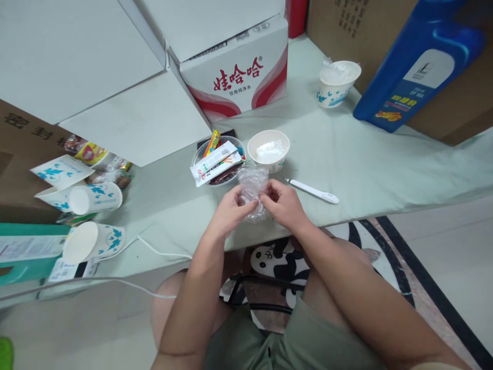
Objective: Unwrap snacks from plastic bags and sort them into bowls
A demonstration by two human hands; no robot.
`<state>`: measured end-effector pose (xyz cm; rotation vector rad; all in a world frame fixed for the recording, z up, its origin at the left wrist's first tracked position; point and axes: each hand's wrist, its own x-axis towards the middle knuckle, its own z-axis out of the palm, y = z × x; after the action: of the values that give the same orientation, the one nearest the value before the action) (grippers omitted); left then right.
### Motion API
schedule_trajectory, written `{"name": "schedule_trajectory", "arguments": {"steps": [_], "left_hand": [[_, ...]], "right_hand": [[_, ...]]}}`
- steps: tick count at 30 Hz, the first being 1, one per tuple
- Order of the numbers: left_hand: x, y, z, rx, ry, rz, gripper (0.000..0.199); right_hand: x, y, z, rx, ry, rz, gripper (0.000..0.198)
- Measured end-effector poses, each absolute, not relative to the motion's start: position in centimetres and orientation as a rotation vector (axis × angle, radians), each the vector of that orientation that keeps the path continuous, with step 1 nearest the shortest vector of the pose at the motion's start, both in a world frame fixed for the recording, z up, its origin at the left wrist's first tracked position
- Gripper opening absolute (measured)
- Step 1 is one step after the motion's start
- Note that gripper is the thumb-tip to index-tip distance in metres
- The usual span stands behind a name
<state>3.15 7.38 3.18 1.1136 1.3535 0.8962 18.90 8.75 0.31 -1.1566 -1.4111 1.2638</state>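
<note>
Now both hands, left [231,208] & right [283,203], pinch the plastic bag [252,190] over the worktop [346,154]; looks mid-opening, next needs you to pull its edges apart.

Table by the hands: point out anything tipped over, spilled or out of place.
Two paper cups lie on their sides at the table's left end. Nothing looks spilled. Both hands hold a crumpled clear plastic bag.

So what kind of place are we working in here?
Probably a home or storeroom corner, not a workshop: stacked cardboard cartons, a cloth-covered table with paper cups, and a panda floor mat.
</note>
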Motion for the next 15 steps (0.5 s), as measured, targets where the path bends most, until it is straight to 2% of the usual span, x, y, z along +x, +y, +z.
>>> {"name": "schedule_trajectory", "arguments": {"steps": [5, 8, 11, 13, 15], "left_hand": [[3.2, 7.4, 3.5, 1.046, 1.273, 0.871, 0.035], [3.1, 7.3, 3.5, 1.051, 1.255, 0.894, 0.039], [3.2, 7.5, 3.7, 1.100, 1.263, 0.921, 0.042], [3.3, 7.8, 4.1, 1.102, 1.250, 0.962, 0.034], [3.2, 8.3, 5.0, 1.081, 1.248, 0.986, 0.021]], "right_hand": [[19.2, 9.4, -0.3, -1.130, -1.143, 1.429, 0.020], [19.4, 9.3, -0.2, -1.059, -1.142, 1.444, 0.022], [19.4, 8.9, 0.0, -0.966, -1.271, 1.294, 0.015], [19.4, 8.6, 0.2, -0.920, -1.328, 1.149, 0.005], [19.4, 8.5, 0.1, -0.903, -1.302, 1.085, 0.009]]}}
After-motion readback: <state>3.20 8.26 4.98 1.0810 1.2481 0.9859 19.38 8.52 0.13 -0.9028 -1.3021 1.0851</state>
